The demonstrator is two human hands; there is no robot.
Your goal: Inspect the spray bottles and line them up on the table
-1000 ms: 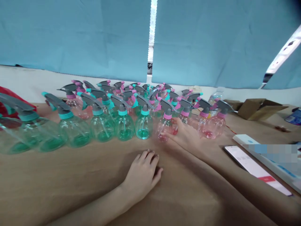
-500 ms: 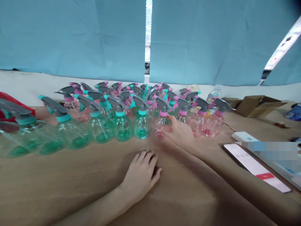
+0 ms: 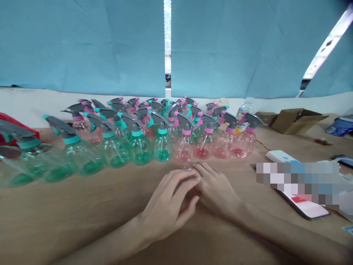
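Note:
Several small spray bottles with grey triggers stand in rows on the brown table (image 3: 68, 213). Green bottles (image 3: 140, 147) fill the left part, pink bottles (image 3: 202, 145) the right. My left hand (image 3: 169, 206) rests on the table in front of them, fingers stretched out and loosely apart. My right hand (image 3: 216, 189) lies flat beside it, fingers extended. The fingertips of both hands touch each other near the middle. Neither hand holds anything. The nearest bottle is a pink one (image 3: 184, 147) just beyond my fingertips.
A white phone-like slab (image 3: 306, 206) and a white box (image 3: 284, 157) lie at the right, partly blurred. An open cardboard box (image 3: 295, 119) sits at the back right. Something red (image 3: 11, 127) shows at the far left. Blue curtains (image 3: 82, 44) hang behind.
My right hand has let go of the pink bottle in the front row and drawn back to the table. My left hand has shifted forward so both hands' fingertips meet.

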